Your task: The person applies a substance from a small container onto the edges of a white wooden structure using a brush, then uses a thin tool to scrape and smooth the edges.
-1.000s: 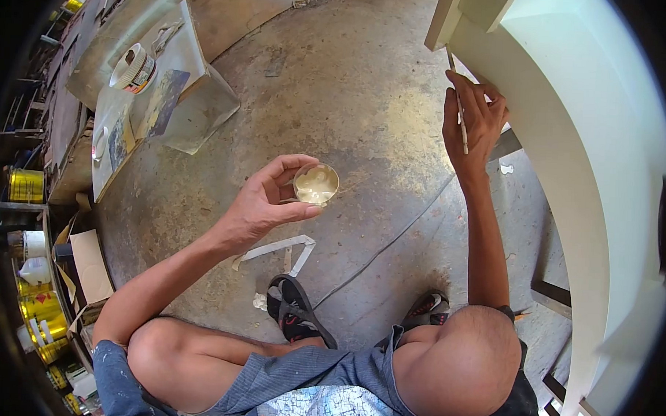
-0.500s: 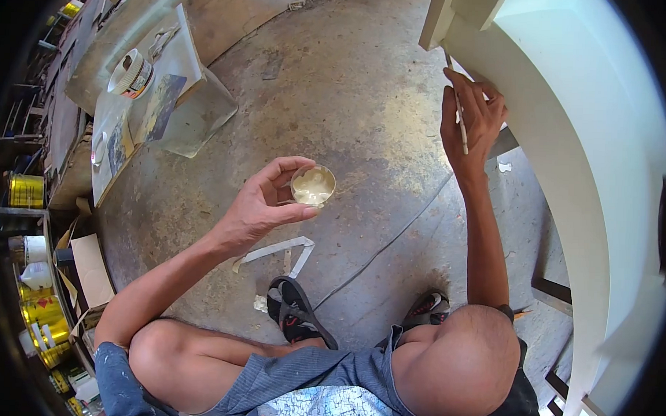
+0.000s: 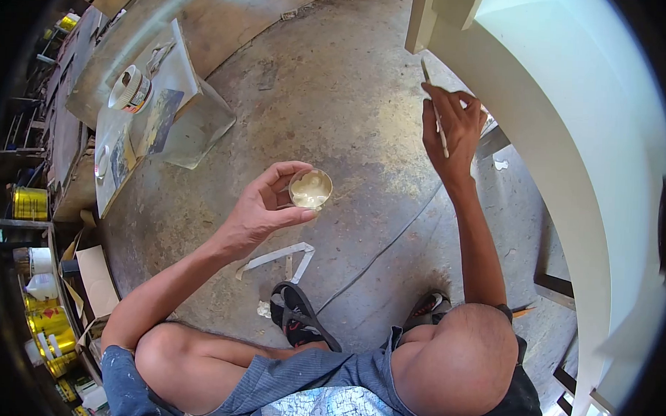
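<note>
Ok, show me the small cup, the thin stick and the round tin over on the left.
small cup [image 3: 311,190], head view, on the pale paste filling it.
thin stick [image 3: 428,73], head view, on its bare upper end.
round tin [image 3: 129,88], head view, on its white top.

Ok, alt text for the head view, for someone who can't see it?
Seen from above, a squatting person's left hand holds a small cup of cream paste, while the right hand grips a thin stick, its tip at the edge of a cream-white furniture piece. Concrete floor lies below.
</note>
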`<action>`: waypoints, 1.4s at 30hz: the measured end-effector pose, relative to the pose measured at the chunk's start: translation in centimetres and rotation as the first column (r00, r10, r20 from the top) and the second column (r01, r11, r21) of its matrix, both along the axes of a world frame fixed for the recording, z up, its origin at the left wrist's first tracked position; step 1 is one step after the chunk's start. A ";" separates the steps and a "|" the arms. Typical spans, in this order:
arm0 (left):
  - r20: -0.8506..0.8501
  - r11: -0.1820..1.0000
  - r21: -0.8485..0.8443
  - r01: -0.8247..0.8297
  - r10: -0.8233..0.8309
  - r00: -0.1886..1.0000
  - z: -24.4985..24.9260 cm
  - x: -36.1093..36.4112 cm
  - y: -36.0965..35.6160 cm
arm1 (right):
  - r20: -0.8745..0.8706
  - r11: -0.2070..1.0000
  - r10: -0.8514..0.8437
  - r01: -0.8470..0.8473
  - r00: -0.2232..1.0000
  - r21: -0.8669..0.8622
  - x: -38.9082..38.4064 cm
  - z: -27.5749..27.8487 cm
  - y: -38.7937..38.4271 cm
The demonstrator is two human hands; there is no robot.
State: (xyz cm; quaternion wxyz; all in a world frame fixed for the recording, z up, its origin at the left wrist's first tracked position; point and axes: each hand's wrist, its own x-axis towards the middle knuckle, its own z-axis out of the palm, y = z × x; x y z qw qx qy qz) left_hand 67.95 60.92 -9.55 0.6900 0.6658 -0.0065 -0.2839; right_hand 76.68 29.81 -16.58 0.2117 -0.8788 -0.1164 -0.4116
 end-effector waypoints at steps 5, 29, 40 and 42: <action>0.001 1.000 -0.013 0.008 -0.008 1.000 0.8 0.7 -1.0 | -0.150 0.970 0.142 -0.107 0.979 0.220 -3.5 -0.3 0.3; 0.340 0.953 -0.092 0.288 -0.242 0.909 4.5 4.2 -11.6 | -0.350 0.867 0.434 -0.279 0.830 0.414 -10.9 16.5 -3.2; 0.302 0.969 -0.051 0.241 -0.215 0.929 4.5 3.8 -11.1 | -0.341 0.723 0.526 -0.199 0.779 0.662 -11.0 15.4 -4.1; 0.291 0.973 -0.054 0.223 -0.198 0.936 4.6 3.8 -10.8 | -0.328 0.688 0.546 -0.189 0.771 0.701 -10.9 14.6 -4.7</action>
